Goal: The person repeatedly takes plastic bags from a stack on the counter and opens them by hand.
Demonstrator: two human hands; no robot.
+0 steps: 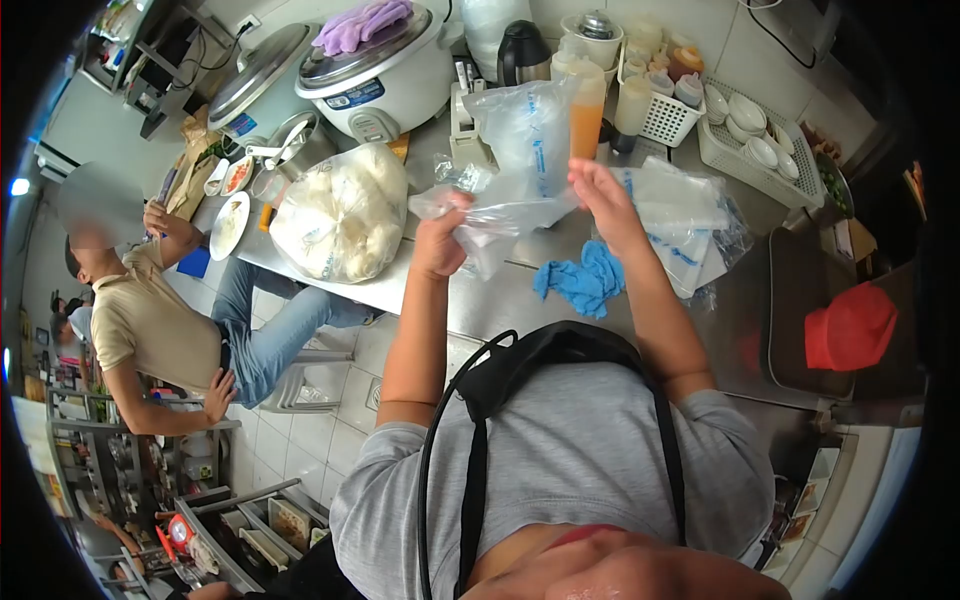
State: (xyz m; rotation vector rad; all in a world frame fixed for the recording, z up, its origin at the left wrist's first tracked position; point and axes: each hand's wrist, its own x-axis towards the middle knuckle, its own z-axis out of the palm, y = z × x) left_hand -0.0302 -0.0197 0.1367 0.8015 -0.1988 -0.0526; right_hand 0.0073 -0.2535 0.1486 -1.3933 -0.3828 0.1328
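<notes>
A clear plastic bag point(510, 205) is stretched between my hands above the steel table. My left hand point(440, 237) is closed around a bunched part of it. At the bag's other side, my right hand point(607, 205) has its fingers pressed together at the edge; the thumb side is partly hidden. Just behind stands another clear bag with blue print point(525, 125). Below my right hand lies a crumpled blue cloth or glove point(583, 280). A stack of flat printed plastic bags point(680, 215) rests to the right. On the left sits a large tied bag of white, bun-like pieces point(340, 215).
Two large rice cookers point(375, 80) stand at the back left, a purple cloth point(360, 25) on one lid. Sauce bottles point(587, 115) and a white basket of bowls point(750, 145) line the back. A person point(155, 310) sits at the left beside a plate point(230, 225).
</notes>
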